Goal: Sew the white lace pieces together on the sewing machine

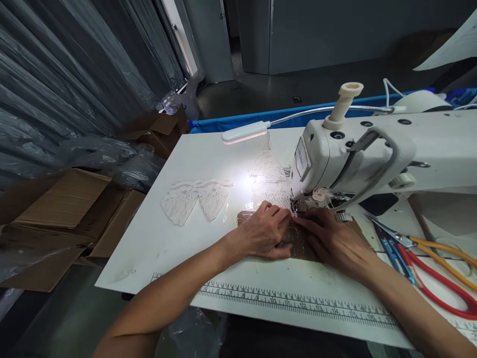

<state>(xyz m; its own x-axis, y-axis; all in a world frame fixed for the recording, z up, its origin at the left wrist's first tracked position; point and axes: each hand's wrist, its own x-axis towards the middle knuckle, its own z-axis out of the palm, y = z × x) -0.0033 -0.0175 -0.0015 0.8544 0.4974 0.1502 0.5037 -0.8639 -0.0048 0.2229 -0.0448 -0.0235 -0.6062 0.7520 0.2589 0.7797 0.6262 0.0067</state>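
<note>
White lace (pixel 270 191) lies under the head of a white sewing machine (pixel 316 149), beside the presser foot (pixel 298 206). My left hand (pixel 263 231) rests at the near edge of this lace, its fingers bent and closed on it, thumb lower down. From the right, my right hand (pixel 331 236) reaches in with its index finger pointing to the presser foot, fingertips meeting the left ones at the lace edge. Under both hands is a flat brown piece (pixel 300 243) with whitish marks. My fingers hide the exact grip and the needle point.
Another lace piece (pixel 196 196) lies left on the white table (pixel 145 248). A lamp (pixel 246 133) lights the middle. Red-handled scissors (pixel 439 278), yellow-handled scissors (pixel 443 248) and blue tools (pixel 397 256) lie right. A printed ruler (pixel 276 298) runs along the front; cardboard boxes (pixel 70 214) stand left.
</note>
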